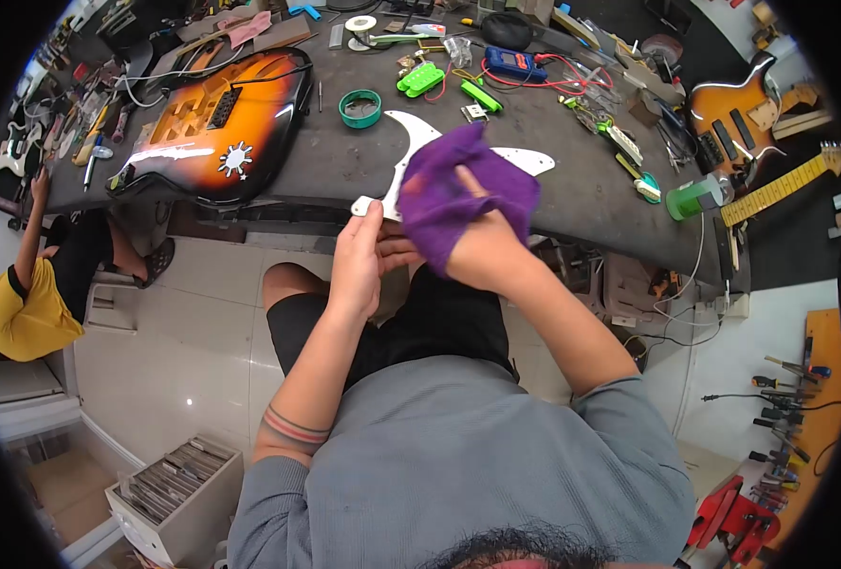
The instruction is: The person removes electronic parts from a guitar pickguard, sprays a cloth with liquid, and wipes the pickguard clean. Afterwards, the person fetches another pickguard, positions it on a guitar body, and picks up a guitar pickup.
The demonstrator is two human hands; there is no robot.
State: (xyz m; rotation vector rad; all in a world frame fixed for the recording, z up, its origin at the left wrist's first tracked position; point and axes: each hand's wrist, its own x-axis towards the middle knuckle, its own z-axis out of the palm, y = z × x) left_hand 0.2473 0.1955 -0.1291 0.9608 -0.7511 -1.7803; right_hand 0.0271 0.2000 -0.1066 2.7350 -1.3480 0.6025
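A white guitar pickguard (523,159) is held over the front edge of the dark workbench, much of it covered by a purple cloth (472,175). My left hand (368,248) grips the pickguard's lower left end, thumb on top and fingers beneath. On the cloth lies my right hand (487,237), pressing it against the pickguard; its fingers are partly wrapped in the folds. To the left, a sunburst electric guitar body (226,123) rests on the bench with its cavities exposed. A green round container (360,108) stands just behind the pickguard.
Bright green pickups (421,80), a blue multimeter (513,64) with red leads and a green bottle (691,199) are on the bench. Another sunburst guitar (731,114) is at the right. A person in a yellow shirt (29,313) sits at far left. Tools (781,417) hang at lower right.
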